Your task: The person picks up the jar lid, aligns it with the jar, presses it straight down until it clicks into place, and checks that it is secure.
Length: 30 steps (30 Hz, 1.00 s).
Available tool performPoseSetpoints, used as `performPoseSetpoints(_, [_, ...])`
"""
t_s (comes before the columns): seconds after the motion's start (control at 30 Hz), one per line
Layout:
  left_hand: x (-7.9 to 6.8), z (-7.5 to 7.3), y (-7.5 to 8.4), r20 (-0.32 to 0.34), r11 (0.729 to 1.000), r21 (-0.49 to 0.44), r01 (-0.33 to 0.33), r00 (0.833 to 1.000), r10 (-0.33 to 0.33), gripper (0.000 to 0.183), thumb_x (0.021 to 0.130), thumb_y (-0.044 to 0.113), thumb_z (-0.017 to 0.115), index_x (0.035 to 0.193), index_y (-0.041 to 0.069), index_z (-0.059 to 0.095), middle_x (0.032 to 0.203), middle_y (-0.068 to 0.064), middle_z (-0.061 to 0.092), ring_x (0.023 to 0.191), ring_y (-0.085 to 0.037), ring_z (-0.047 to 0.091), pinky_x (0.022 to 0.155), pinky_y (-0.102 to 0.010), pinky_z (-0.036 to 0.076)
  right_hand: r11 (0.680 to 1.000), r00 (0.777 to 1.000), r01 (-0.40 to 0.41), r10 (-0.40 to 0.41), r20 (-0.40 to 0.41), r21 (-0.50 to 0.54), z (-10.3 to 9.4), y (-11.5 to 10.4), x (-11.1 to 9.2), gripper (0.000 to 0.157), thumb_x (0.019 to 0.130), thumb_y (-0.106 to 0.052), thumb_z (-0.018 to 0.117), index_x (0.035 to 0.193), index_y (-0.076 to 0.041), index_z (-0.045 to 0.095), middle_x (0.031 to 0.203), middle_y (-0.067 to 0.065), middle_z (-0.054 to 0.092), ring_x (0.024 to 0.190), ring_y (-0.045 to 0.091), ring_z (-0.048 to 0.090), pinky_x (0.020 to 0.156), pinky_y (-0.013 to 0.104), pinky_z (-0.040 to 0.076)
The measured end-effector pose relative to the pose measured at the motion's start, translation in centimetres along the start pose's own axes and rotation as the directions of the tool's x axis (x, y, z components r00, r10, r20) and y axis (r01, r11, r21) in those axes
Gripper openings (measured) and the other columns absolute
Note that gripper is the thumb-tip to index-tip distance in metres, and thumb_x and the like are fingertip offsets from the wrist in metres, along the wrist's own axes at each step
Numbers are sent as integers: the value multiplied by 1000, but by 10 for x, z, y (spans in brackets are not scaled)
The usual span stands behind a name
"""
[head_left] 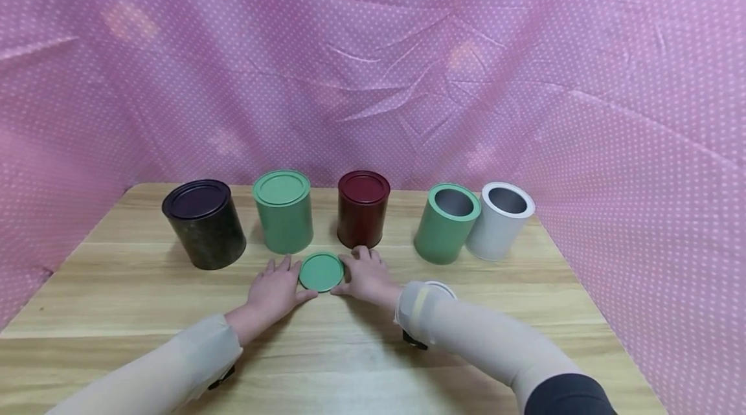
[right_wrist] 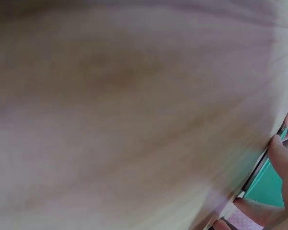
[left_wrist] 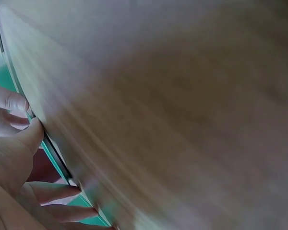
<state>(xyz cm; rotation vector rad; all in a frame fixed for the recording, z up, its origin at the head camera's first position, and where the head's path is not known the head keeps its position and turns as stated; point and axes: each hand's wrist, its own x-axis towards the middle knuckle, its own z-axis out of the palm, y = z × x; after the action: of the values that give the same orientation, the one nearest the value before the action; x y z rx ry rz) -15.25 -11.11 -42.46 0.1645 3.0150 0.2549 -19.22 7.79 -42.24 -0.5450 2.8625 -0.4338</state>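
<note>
A round green lid point(head_left: 321, 272) lies flat on the wooden table between both hands. My left hand point(head_left: 272, 290) rests at its left side, fingers spread, with the index finger and thumb at the rim. From the right, my right hand point(head_left: 368, 277) sets its thumb and index finger along the opposite edge, its other fingers on the table beyond. In the left wrist view, the left thumb point(left_wrist: 31, 139) reaches down to the tabletop. The right thumb point(right_wrist: 278, 155) does likewise in the right wrist view, where green shows behind it.
Behind the hands stand a lidded black can point(head_left: 210, 234), a lidded green can point(head_left: 285, 224) and a lidded dark red can point(head_left: 362, 217). Farther right are an open green can point(head_left: 438, 234) and an open white can point(head_left: 495, 230). A white lid point(head_left: 443, 288) shows partly behind the right sleeve.
</note>
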Motion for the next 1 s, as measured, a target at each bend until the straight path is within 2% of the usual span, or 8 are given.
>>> performPoseSetpoints(0.4, [1,-2,-3,-9,1000,14,-20,1000,20,77,84,55,67,135,0,54,141,-31,45,125,-57,43,97,-64,43,1000,1000,-1,1,2,17,-2,-4,4,74,74,-47,81,137,-17,56,139,11,47,126,31,42,105,49,39])
performPoseSetpoints(0.7, [1,-6,-2,12,999,28,-18,1000,18,76,85,55,66,136,0,53,141,-31,45,126,-56,43,97,-64,43,1000,1000,-7,6,22,26,-7,-8,4,76,74,-47,81,139,-17,54,142,11,46,129,32,41,105,49,39])
performPoseSetpoints(1.0, [0,-9,-1,13,999,34,-31,999,31,76,84,56,66,135,1,55,139,-32,47,123,-56,46,93,-63,47,1000,1000,-11,11,16,30,-7,-7,5,75,71,-46,83,136,-16,57,138,11,48,126,32,43,102,48,41])
